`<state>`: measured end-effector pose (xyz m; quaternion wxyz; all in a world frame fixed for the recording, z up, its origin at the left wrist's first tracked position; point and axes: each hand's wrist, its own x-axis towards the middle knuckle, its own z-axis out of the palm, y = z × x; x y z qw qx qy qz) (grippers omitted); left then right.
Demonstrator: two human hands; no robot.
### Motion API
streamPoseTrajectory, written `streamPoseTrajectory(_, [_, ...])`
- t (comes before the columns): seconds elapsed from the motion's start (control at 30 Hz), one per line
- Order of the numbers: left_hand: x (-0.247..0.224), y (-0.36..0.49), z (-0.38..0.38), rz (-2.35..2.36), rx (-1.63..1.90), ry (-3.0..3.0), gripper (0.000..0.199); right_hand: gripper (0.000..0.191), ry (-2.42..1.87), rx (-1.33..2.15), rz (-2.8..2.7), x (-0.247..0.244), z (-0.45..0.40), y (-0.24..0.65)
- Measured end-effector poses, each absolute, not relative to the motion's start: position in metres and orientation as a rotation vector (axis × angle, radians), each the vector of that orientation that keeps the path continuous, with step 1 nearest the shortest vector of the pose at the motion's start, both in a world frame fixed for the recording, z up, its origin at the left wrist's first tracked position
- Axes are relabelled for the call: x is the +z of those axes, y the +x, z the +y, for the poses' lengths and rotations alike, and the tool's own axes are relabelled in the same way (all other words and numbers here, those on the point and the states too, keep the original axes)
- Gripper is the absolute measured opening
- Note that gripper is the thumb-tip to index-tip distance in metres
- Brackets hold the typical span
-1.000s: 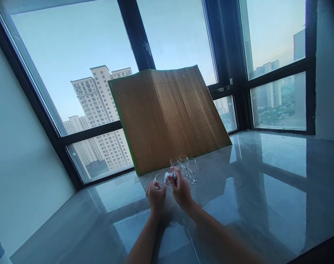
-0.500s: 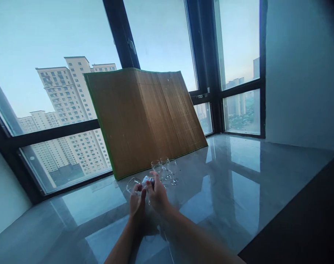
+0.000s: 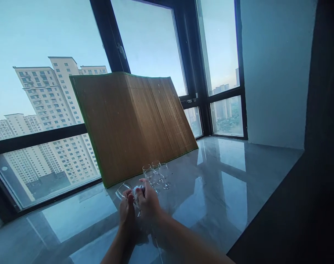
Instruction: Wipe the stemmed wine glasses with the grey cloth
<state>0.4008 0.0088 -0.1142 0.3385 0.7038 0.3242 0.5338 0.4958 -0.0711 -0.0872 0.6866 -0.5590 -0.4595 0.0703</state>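
My left hand (image 3: 127, 208) is closed around a clear stemmed glass (image 3: 119, 191), which is tipped so its bowl points left. Pressed close beside it, my right hand (image 3: 149, 201) grips a crumpled white cloth (image 3: 135, 189) against the glass; whether it is fabric or paper I cannot tell. Fingers hide much of the glass's stem and foot. Just beyond my right hand, several clear stemmed glasses (image 3: 163, 172) stand upright in a tight cluster.
A brown slatted mat (image 3: 136, 128) with green edging leans against the dark window frame (image 3: 112, 36) behind the glasses. The glossy grey ledge (image 3: 208, 205) reflects the windows. To the right stands a pale wall (image 3: 274, 73).
The view has swung slightly to the right, so everything sits further left in the picture. Both hands keep their hold on the glass and cloth, with only small finger shifts.
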Motion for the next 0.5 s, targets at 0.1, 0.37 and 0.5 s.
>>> streamPoseTrajectory(0.1, [-0.115, 0.401, 0.011, 0.83, 1.384, 1.868, 0.079, 0.034, -1.241, 0.136, -0.997, -0.086, -0.072, 0.497])
streamPoseTrajectory(0.37, [-0.118, 0.406, 0.003, 0.717, 1.306, 1.86, 0.085, 0.04, -1.256, 0.147, -0.984, -0.088, -0.074, 0.501])
streamPoseTrajectory(0.5, [-0.121, 0.406, 0.0, 0.61, 1.215, 1.932, 0.085, 0.042, -1.276, 0.172, -0.972, -0.089, -0.074, 0.502])
